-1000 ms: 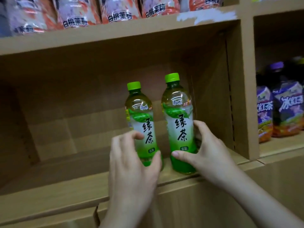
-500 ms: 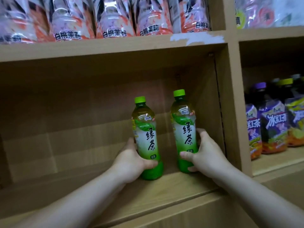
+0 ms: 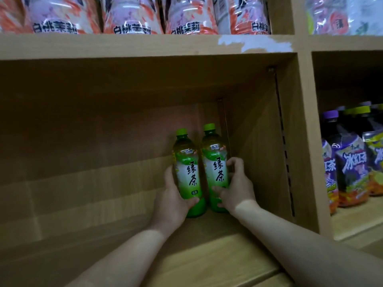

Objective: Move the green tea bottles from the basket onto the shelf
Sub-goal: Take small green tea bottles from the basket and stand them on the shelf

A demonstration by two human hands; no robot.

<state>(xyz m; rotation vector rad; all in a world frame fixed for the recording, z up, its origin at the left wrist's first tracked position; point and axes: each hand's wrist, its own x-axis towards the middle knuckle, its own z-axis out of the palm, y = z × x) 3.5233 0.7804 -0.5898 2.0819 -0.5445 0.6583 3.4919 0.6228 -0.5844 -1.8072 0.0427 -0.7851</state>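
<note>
Your left hand (image 3: pixel 173 200) and right hand (image 3: pixel 236 188) still grip both green tea bottles (image 3: pixel 189 175), now pushed deeper into the shelf's (image 3: pixel 207 262) back right corner

The left hand (image 3: pixel 173 200) and right hand (image 3: pixel 236 191) grip the green tea bottles (image 3: pixel 187 175) in a dim shelf (image 3: pixel 207 262) bay: shadow is deepest above and left of the grip, while the board nearer the camera catches brighter light. Labels at the grip read sharp; the pink packs (image 3: pixel 132 15) above and purple bottles (image 3: pixel 350 168) to its right are smeared soft, and boards lean toward the edges.
</note>
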